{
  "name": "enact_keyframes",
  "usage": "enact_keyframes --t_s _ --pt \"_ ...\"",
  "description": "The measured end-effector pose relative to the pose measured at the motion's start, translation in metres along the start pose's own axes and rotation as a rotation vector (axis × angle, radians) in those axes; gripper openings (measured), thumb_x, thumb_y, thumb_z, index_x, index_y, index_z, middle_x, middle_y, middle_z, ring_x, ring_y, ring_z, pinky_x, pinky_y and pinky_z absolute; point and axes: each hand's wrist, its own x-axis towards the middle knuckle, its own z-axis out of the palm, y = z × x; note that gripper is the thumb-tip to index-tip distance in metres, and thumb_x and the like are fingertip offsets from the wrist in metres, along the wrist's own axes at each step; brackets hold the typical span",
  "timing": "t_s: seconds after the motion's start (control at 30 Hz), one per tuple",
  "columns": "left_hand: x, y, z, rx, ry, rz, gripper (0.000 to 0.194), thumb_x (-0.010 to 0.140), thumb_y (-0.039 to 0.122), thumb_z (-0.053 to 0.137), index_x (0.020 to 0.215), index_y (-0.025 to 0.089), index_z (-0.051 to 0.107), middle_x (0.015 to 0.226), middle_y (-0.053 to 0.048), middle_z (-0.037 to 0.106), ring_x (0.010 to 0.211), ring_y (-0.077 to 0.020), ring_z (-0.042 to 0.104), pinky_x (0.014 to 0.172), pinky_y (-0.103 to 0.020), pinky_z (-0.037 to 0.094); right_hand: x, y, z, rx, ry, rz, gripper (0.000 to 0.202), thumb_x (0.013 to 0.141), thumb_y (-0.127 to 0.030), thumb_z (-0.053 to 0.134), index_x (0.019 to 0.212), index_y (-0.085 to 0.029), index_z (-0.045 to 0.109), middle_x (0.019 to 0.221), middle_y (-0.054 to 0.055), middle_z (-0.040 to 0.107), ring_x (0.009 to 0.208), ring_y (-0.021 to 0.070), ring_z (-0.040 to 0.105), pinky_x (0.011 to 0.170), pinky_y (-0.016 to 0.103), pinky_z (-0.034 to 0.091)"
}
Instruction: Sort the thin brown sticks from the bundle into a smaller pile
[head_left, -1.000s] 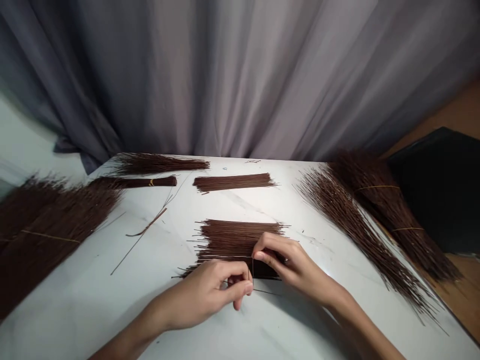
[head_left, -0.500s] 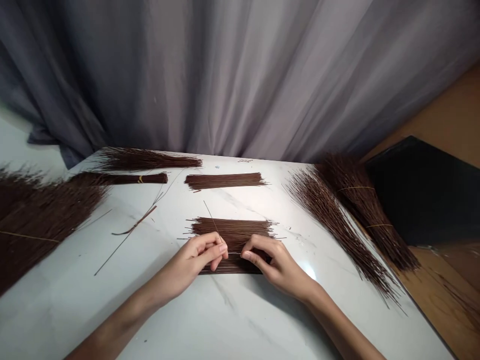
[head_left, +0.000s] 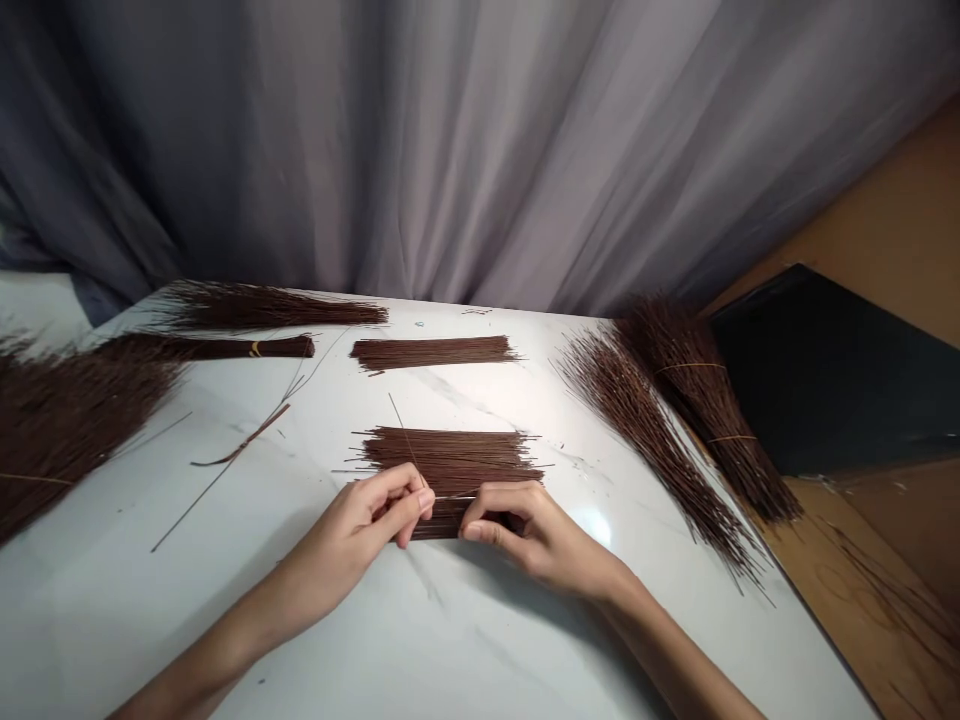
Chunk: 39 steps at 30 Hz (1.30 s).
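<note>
A layer of thin brown sticks (head_left: pixel 450 450) lies side by side on the white table in front of me. My left hand (head_left: pixel 386 510) is closed over its left part, pinching a single thin stick (head_left: pixel 405 430) that pokes up beyond the fingers. At the right part, my right hand (head_left: pixel 506 515) has thumb and forefinger pinched together low by the layer's near edge. Whatever is between those fingertips is too small to make out. A pale thin line runs across the sticks between both hands.
Farther back lies a trimmed stick bundle (head_left: pixel 431 352). Long bushy bundles lie at left (head_left: pixel 82 430), back left (head_left: pixel 277 305) and right (head_left: pixel 660 430). A yellow-tied bundle (head_left: pixel 277 347) and a loose strip (head_left: pixel 247 440) rest on the left. A black panel (head_left: pixel 840 370) stands at right.
The whole view has shifted, so things sit slightly farther left. My right hand's fingertips have moved down toward the layer's near edge; the left hand keeps its pinch on the stick.
</note>
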Motion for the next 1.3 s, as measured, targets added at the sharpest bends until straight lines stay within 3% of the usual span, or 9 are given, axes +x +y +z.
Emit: enact_keyframes --t_s 0.23,0.4,0.53,0.73,0.87,1.1,1.2,1.3 --pt "0.002 0.003 0.001 -0.152 -0.028 -0.056 0.038 0.104 0.050 0.046 0.083 0.021 0.057 0.068 0.004 0.042 0.074 -0.0164 0.044 0.076 -0.028 0.036 0.002 0.003 -0.001 -0.110 0.100 0.012 0.026 0.105 -0.035 0.053 0.090 -0.019 0.068 0.090 0.003 0.070 0.083 0.0155 0.062 0.073 0.026 0.045" --pt "0.006 -0.010 0.002 -0.153 -0.018 -0.026 0.035 0.102 0.054 0.051 0.095 0.022 0.062 0.069 0.006 0.037 0.063 -0.0130 0.033 0.060 -0.026 0.029 -0.001 0.003 -0.007 -0.264 0.159 -0.096 0.019 0.106 -0.029 0.051 0.098 -0.020 0.066 0.092 0.005 0.067 0.085 0.0179 0.059 0.078 0.030 0.045" --pt "0.008 -0.012 0.000 -0.116 0.009 -0.018 0.037 0.102 0.051 0.052 0.090 0.019 0.065 0.063 0.006 0.042 0.062 -0.0120 0.039 0.060 -0.024 0.033 -0.004 0.007 -0.014 -0.422 0.205 -0.154 0.023 0.107 -0.017 0.041 0.109 -0.019 0.063 0.097 0.008 0.066 0.089 0.0200 0.058 0.080 0.034 0.045" --pt "0.010 -0.017 -0.005 -0.093 -0.111 -0.134 0.043 0.099 0.056 0.052 0.086 0.017 0.065 0.070 0.003 0.055 0.047 -0.0075 0.040 0.040 -0.020 0.030 -0.005 0.012 -0.012 -0.539 0.231 -0.134 0.026 0.105 -0.011 0.037 0.105 -0.019 0.062 0.093 0.007 0.064 0.085 0.0199 0.054 0.075 0.034 0.043" --pt "0.009 -0.017 -0.007 -0.091 -0.105 -0.127 0.043 0.099 0.057 0.053 0.086 0.017 0.063 0.073 0.003 0.054 0.048 -0.0061 0.038 0.041 -0.019 0.029 -0.003 0.011 -0.010 -0.564 0.248 -0.129 0.025 0.105 -0.013 0.039 0.104 -0.019 0.062 0.093 0.007 0.065 0.085 0.0204 0.054 0.077 0.034 0.042" --pt "0.007 -0.015 -0.007 -0.178 -0.147 -0.158 0.041 0.098 0.058 0.055 0.086 0.019 0.059 0.069 0.007 0.041 0.050 -0.0059 0.023 0.043 -0.020 0.017 0.000 0.009 -0.010 -0.505 0.243 -0.149 0.027 0.102 -0.006 0.038 0.099 -0.019 0.062 0.091 0.005 0.067 0.082 0.0178 0.057 0.085 0.036 0.042" --pt "0.009 -0.017 -0.007 -0.185 -0.100 -0.148 0.042 0.097 0.058 0.055 0.085 0.019 0.057 0.069 0.008 0.042 0.047 -0.0049 0.022 0.042 -0.020 0.017 0.000 0.009 -0.010 -0.480 0.265 -0.103 0.022 0.105 -0.013 0.042 0.099 -0.020 0.062 0.093 0.005 0.068 0.086 0.0191 0.058 0.085 0.037 0.044" --pt "0.010 -0.019 -0.005 -0.182 -0.101 -0.144 0.042 0.097 0.059 0.055 0.085 0.019 0.057 0.069 0.007 0.043 0.046 -0.0045 0.023 0.041 -0.020 0.017 -0.002 0.006 -0.009 -0.439 0.306 -0.132 0.021 0.105 -0.014 0.043 0.110 -0.023 0.062 0.102 0.005 0.070 0.100 0.0215 0.062 0.098 0.044 0.044"
